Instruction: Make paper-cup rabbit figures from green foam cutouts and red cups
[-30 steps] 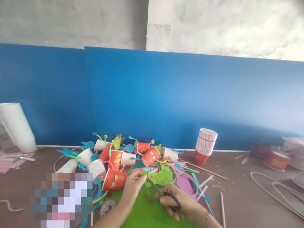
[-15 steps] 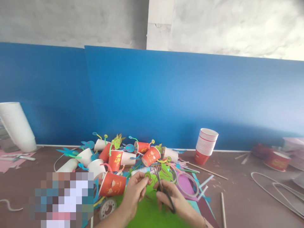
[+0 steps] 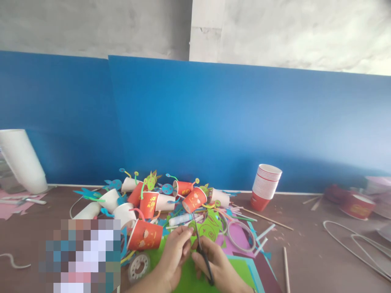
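Observation:
My right hand [image 3: 214, 260] is closed around black-handled scissors [image 3: 209, 268], whose blades point up and away from me. Close beside the blades, my left hand [image 3: 177, 248] pinches a small green paper piece between thumb and fingers; most of that piece is hidden by the fingertips. Just beyond both hands lies a green paper cutout [image 3: 210, 228] with a drawn face. Under my hands are green sheets [image 3: 241, 272] of paper. A red paper cup [image 3: 145, 236] lies on its side left of my left hand, near a white tape roll [image 3: 139, 266].
Several cups with paper faces and bent straw arms are heaped behind my hands. A tall stack of cups [image 3: 265, 187] stands back right; a white cup stack [image 3: 23, 162] leans at left. Clear tape rings [image 3: 241, 237], straws, a wooden stick [image 3: 286, 268] and a white cable [image 3: 351, 236] lie rightward.
The scissors have turned more upright and shifted slightly left, close to my left fingertips. The small green piece, visible above my left fingers before, is now mostly hidden.

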Demonstrator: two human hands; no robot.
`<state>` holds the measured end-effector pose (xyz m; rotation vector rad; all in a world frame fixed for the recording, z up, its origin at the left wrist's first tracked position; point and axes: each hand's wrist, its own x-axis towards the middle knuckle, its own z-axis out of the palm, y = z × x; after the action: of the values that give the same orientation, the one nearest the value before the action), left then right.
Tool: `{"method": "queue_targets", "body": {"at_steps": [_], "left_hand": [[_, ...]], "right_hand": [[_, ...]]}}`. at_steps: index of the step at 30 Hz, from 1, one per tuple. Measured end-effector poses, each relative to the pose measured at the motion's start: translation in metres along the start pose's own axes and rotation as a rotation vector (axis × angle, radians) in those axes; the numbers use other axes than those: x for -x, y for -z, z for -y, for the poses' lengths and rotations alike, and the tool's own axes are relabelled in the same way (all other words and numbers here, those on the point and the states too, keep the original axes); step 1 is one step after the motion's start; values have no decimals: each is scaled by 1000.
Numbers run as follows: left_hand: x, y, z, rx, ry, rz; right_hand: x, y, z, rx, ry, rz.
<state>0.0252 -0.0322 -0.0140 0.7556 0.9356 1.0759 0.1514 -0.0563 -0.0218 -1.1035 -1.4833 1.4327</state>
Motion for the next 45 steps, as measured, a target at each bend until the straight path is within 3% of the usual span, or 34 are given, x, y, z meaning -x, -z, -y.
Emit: {"method": "queue_targets", "body": {"at_steps": [17, 45], "left_hand": [[4, -3, -3, 90, 54, -18], [2, -1, -3, 31, 8, 2]], "right_hand": [[-3, 2, -11, -6, 43, 6], [-5, 3, -17, 18, 28, -54]]}}
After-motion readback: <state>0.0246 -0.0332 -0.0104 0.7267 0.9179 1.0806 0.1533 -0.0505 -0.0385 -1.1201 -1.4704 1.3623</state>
